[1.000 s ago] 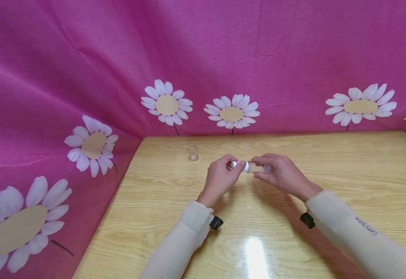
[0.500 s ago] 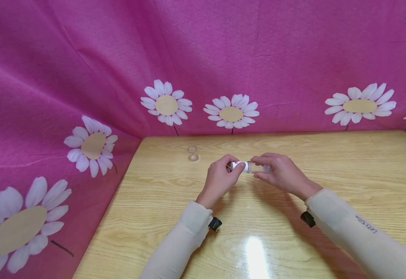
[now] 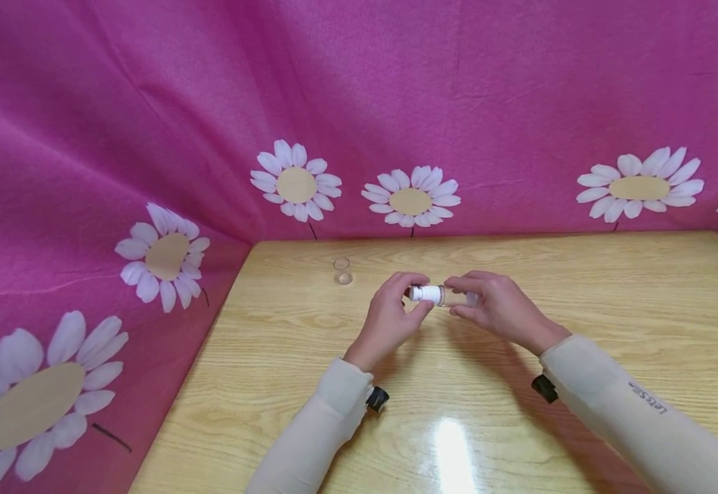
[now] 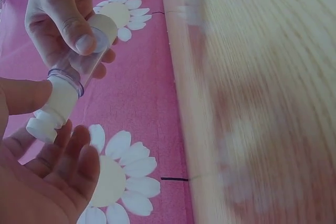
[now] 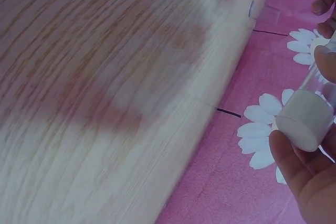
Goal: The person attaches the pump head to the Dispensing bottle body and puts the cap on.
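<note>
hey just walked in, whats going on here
Someone holds a clear bottle sideways above a wooden table. Their right hand grips the clear body, and their left hand has its fingers around the white top, which sits on the bottle; how tightly, I can't tell. A clear cup stands apart, toward the table's far edge.

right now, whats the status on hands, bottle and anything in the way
Right hand grips the bottle. Left hand at its white top, grip unclear. Clear cup stands apart on the table, not between the hands.
</note>
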Available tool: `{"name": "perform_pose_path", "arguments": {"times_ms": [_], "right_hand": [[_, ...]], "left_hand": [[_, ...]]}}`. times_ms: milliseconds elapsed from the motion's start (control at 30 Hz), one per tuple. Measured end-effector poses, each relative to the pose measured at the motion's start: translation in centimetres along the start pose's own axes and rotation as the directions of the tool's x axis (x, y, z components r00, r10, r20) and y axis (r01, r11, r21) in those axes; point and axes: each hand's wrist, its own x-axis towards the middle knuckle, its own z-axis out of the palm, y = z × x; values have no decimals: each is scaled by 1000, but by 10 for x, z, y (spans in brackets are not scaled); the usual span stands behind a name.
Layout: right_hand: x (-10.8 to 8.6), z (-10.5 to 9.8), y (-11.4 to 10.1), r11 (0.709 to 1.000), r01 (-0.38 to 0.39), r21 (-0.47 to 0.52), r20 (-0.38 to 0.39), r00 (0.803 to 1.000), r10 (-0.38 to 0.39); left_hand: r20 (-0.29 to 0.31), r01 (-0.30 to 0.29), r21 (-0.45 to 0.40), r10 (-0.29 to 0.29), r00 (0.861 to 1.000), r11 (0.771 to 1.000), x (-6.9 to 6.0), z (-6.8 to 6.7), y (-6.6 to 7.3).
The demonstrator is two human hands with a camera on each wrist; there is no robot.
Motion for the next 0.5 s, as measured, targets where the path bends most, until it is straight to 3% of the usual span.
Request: {"name": "perform_pose_path", "arguments": {"times_ms": [67, 133, 300, 500], "right_hand": [[0, 0, 0, 1000, -5, 4, 3, 1000, 5], [0, 0, 0, 1000, -10, 8, 9, 1000, 10], [1, 0, -1, 1000, -20, 11, 21, 1000, 20], [1, 0, -2, 1000, -23, 16, 29, 999, 22]], "left_hand": [[22, 28, -28, -27, 999, 999, 1, 0, -1], [53, 94, -67, -90, 995, 993, 1, 1, 0], [68, 262, -81, -257, 964, 962, 2, 0, 4], [81, 254, -18, -252, 964, 967, 2, -2, 4]]}}
